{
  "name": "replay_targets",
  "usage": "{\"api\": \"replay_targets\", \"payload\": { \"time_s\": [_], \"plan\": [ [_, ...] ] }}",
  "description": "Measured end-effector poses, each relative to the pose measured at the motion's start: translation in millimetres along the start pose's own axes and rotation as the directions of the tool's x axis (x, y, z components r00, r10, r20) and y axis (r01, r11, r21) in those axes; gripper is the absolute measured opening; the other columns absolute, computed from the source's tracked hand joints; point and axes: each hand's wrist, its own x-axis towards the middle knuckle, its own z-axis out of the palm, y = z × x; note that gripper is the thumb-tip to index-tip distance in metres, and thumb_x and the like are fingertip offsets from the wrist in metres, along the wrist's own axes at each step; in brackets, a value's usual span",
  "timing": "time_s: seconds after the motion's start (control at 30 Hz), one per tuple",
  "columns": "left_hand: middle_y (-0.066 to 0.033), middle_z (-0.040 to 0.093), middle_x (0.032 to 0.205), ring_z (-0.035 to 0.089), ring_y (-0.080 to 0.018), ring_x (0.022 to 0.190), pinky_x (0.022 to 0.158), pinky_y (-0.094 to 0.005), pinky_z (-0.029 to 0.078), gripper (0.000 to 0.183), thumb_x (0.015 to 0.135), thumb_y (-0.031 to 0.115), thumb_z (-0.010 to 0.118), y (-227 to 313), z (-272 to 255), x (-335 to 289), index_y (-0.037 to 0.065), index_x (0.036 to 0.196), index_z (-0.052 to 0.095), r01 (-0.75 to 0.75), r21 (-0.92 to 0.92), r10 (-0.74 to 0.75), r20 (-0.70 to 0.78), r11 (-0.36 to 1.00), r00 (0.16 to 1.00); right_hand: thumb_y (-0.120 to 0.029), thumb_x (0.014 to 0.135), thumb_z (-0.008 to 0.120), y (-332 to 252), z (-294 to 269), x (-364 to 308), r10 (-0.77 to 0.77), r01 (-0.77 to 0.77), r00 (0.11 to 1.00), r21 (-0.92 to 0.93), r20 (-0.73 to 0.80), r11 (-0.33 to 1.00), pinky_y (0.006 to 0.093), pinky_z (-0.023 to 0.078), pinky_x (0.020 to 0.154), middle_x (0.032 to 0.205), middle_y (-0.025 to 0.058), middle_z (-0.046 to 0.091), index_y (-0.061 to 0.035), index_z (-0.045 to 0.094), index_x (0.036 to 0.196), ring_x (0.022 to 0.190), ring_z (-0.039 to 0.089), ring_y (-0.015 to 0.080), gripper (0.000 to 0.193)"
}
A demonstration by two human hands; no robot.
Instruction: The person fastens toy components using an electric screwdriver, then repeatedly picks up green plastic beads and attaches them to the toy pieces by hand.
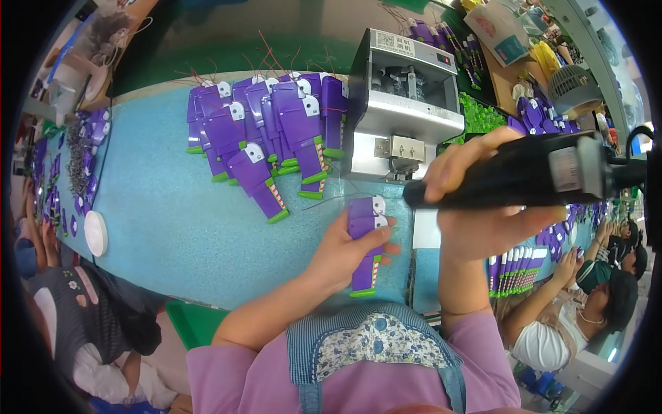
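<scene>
My right hand (476, 231) is wrapped round a black electric screwdriver (517, 172), held sideways above the table, its nose pointing left. The tool is slightly blurred. Below its nose, my left hand (334, 259) grips a purple plastic toy leg (361, 209) with a white joint at the top, a green foot and a red-and-white striped edge. A thin wire trails from its upper end. The screwdriver's nose is apart from the leg. Farther left on the table lies a heap of similar purple legs (296, 114), with thin red wires sticking up.
A metal screw feeder (414, 114) stands right of the heap. Green parts (479, 117) lie beyond it, near a grey fan (574, 90). Finished-looking legs stand in a row (517, 269) at right. A white lid (96, 233) rests at the left edge. Co-workers sit on both sides.
</scene>
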Motion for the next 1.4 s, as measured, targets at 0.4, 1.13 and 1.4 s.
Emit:
{"api": "replay_targets", "payload": {
  "time_s": [0.4, 1.13, 1.4],
  "plan": [
    [-0.0098, 0.062, 0.103, 0.062, -0.0173, 0.076, 0.062, -0.0322, 0.053, 0.039, 0.081, -0.004, 0.063, -5, -5, 1, 0.005, 0.115, 0.046, -0.008, -0.056, 0.008, 0.001, 0.998, 1.000, -0.092, 0.061, 0.044, -7, 0, -29, 0.011, -0.011, 1.000, 0.009, -0.020, 1.000, 0.0332, 0.049, 0.056, 0.067, 0.0154, 0.059, -0.0007, 0.046, 0.112, 0.059, 0.059, 0.0240, 0.105],
    [-0.0128, 0.060, 0.112, 0.067, -0.0242, 0.086, 0.066, -0.0355, 0.057, 0.049, 0.084, -0.004, 0.061, -5, -6, 2, 0.006, 0.126, 0.039, 0.043, -0.017, -0.042, 0.027, 0.999, 0.999, -0.084, 0.075, 0.041, 4, 5, -3, 0.063, -0.064, 0.998, -0.044, -0.021, 0.997, 0.0321, 0.045, 0.052, 0.067, 0.0131, 0.057, -0.0020, 0.046, 0.116, 0.053, 0.054, 0.0220, 0.092],
    [-0.0150, 0.060, 0.118, 0.067, -0.0226, 0.083, 0.062, -0.0327, 0.055, 0.055, 0.083, -0.003, 0.063, -6, -2, -2, 0.007, 0.130, 0.036, 0.072, 0.079, -0.080, 0.099, 0.994, 0.992, -0.084, 0.076, 0.038, 12, -5, -1, -0.099, 0.099, 0.991, 0.005, 0.090, 0.995, 0.0310, 0.044, 0.050, 0.070, 0.0150, 0.059, 0.0003, 0.046, 0.109, 0.055, 0.055, 0.0214, 0.091]
  ]
}}
